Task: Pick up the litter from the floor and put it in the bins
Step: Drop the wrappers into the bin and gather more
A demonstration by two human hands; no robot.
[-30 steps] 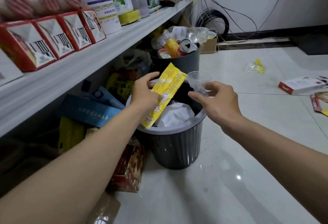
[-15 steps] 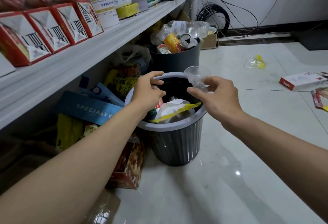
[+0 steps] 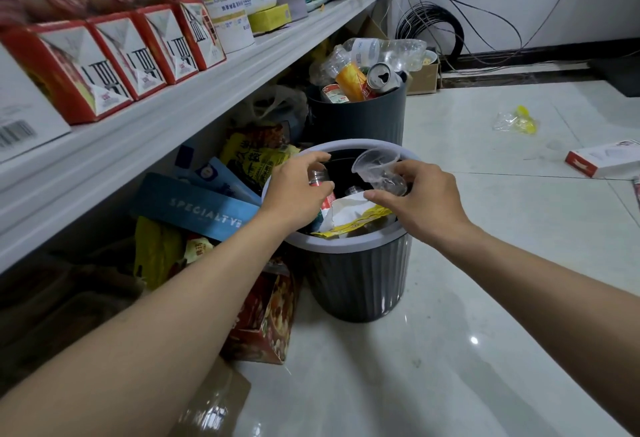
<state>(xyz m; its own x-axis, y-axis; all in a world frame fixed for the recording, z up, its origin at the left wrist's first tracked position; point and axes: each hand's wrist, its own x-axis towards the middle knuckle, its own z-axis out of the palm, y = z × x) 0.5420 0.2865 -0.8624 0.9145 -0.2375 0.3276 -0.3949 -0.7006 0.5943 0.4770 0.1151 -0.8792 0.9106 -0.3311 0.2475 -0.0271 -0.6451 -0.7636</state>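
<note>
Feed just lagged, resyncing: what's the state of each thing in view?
Clear cup, held tilted in right hand over near bin.
Left hand, curled by a bottle neck; grip unclear.
Yellow wrapper, inside near bin.
Far bin, heaped above rim.
Red-white box, on floor.

I see a dark grey ribbed bin with a pale grey rim; inside it a yellow wrapper, over it a clear plastic cup, left of it a blue white-lettered box.
</note>
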